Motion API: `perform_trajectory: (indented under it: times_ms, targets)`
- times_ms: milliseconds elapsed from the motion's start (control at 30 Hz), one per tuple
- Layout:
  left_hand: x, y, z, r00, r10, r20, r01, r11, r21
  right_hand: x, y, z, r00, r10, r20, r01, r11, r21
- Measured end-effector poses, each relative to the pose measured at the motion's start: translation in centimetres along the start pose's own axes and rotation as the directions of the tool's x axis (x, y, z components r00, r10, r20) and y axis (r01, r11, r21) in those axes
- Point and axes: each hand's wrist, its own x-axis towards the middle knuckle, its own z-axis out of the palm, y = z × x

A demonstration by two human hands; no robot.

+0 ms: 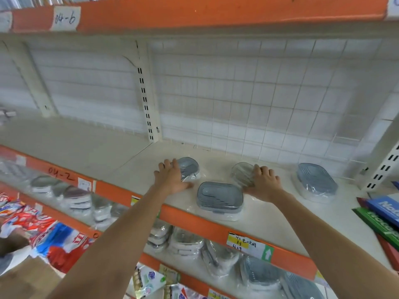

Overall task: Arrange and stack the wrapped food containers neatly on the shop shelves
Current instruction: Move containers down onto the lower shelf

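forearms [121, 238], then orange shelf edge [194, 223] marked "04-2"

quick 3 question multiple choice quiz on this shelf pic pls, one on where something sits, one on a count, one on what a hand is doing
1. Where is the front container on the cream shelf?
A. Between the two hands, near the front edge
B. Against the back grid
C. On the shelf above

2. How many wrapped containers lie on this shelf?
A. Two
B. Four
C. Seven

3. What is the left hand doing?
A. Hanging idle below the shelf
B. Holding a price label
C. Lying over the left container

Answers:
1 A, it lies by the orange edge strip, between the left hand and the right hand.
2 B, the left container, the front container, the clear-topped container under the right hand, and the far right container.
3 C, its fingers spread over that container's wrapped lid.
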Motion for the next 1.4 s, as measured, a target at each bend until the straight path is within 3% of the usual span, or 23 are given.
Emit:
perform_trajectory:
  times_ms: [233, 400, 567, 733, 933, 1233, 1400]
  targets:
    - [-1.6, -0.2, -1.4, 0.978, -0.011, -0.207, 0.01, 1.0, -0.007, -0.1, -0.4, -1.9, 0.995, 0.087, -0.047, -0.079, 0.984, 0.159]
    - [-4.7, -0.6, -2.7, 0.956, -0.044, -0.29, 0.048, 0.999, 0.006, -2.0, -3.8, -4.4, 0.973, -0.088, -0.214, 0.137, 0.965, 0.225]
    - [-10.6, -2.6, -2.0, 0.931, -0.111, -0.348, 0.14, 0.988, 0.06, -5.3, -8.1, -3.6, 0.906, -0.349, -0.241, 0.388, 0.911, 0.138]
    - [-16.0, -7.4, -2.1, 0.941, -0.197, -0.275, 0.233, 0.967, 0.103, -8.5, -11.6, -2.4, 0.854, -0.478, -0.204, 0.502, 0.86, 0.087]
    - [-19.8, -10.6, -2.2, 0.944, -0.246, -0.221, 0.276, 0.955, 0.112, -10.9, -13.6, -2.4, 0.818, -0.53, -0.223, 0.553, 0.832, 0.05]
    - [-25.6, -12.5, 1.7, 0.979, -0.19, -0.07, 0.198, 0.972, 0.124, -16.8, -16.2, 2.2, 0.865, -0.479, -0.148, 0.498, 0.856, 0.14]
    - [-29.5, -14.8, 5.6, 0.981, -0.184, 0.054, 0.176, 0.975, 0.135, -22.2, -14.5, 7.8, 0.925, -0.381, -0.004, 0.377, 0.912, 0.163]
